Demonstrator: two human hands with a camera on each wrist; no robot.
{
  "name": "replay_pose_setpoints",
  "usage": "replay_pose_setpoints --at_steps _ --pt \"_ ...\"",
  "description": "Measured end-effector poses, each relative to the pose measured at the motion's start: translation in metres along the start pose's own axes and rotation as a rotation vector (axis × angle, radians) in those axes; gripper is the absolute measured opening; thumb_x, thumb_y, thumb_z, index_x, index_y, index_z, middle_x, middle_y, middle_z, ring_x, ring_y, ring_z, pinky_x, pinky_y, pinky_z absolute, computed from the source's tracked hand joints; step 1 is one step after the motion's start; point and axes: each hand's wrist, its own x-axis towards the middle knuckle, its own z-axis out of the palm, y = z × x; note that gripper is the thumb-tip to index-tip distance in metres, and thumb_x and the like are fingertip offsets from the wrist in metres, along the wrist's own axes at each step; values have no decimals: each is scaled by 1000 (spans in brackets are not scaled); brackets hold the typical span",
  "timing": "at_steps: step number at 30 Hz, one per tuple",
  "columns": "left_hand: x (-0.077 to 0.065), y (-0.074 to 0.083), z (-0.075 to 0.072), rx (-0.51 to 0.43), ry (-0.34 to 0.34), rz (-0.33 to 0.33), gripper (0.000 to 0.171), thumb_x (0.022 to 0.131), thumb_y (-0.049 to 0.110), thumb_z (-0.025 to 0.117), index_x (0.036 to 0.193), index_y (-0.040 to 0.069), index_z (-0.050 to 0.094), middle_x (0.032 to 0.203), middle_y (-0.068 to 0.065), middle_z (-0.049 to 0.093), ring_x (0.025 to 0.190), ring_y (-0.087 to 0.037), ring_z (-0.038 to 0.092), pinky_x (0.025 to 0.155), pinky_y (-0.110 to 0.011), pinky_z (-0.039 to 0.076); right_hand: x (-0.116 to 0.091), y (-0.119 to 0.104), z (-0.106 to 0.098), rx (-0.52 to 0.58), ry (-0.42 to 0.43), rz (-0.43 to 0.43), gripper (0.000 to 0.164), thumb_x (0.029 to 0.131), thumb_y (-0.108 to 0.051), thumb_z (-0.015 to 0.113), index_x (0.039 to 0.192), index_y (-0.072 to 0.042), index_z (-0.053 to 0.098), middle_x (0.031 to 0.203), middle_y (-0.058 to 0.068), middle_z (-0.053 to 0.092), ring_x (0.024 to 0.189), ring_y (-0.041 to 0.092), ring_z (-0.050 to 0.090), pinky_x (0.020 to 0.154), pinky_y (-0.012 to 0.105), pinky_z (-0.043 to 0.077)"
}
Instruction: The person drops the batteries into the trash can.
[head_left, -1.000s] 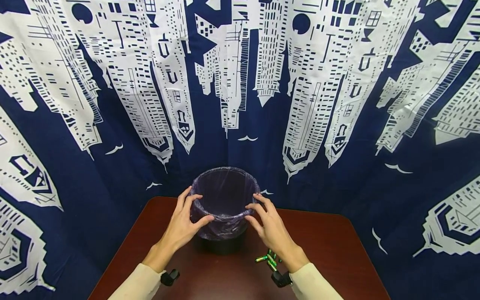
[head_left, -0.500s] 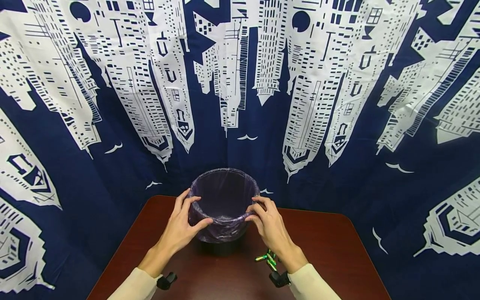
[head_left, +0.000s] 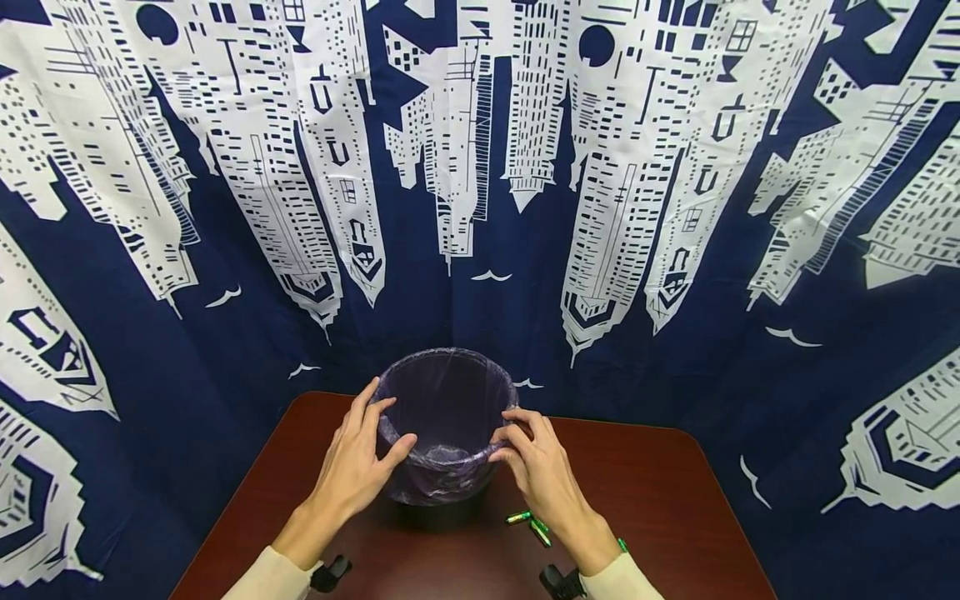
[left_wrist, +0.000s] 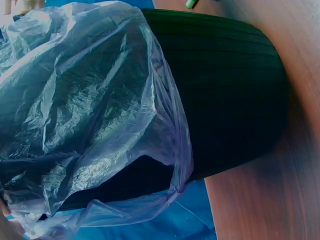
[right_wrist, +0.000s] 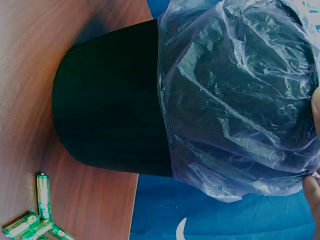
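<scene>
On a reddish-brown wooden table (head_left: 637, 483) stands a round black bin (head_left: 435, 517), a translucent purple plastic bag (head_left: 431, 485) over its rim. The left hand (head_left: 348, 467), fingers spread, touches the rim; the right hand (head_left: 551, 479) pinches the bag. Green cylindrical batteries (head_left: 540, 533) lie nearby.

No text, brand or number could be read with certainty. The green and gold labels on the batteries (right_wrist: 37, 230), which lay a little right of the middle of the worktop (head_left: 637, 500), bore print too small to make out. On the far cloth (head_left: 480, 317), U-like outlines stood on a white left tower (head_left: 339, 167) and a white right tower (head_left: 693, 196); whether they were letters was unclear.
</scene>
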Motion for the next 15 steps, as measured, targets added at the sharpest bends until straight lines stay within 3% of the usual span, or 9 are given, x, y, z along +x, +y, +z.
replay_pose_setpoints --at_steps 6,15 --pt "-10 4 -1 7 -4 17 72 107 58 72 162 12 64 192 -7 32 147 -49 68 98 -73 66 -9 -5 -4 13 29 -3 16 100 -28 82 113 -18 80 139 17 76 121 35 72 82 37 63" --pt "-22 14 -6 22 -4 45 70 105 56 76 161 16 64 190 -6 37 122 -42 80 87 -60 69 -23 -10 -13 42 42 12 27 112 -43 65 115 -20 79 140 17 76 122 35 71 82 23 53"
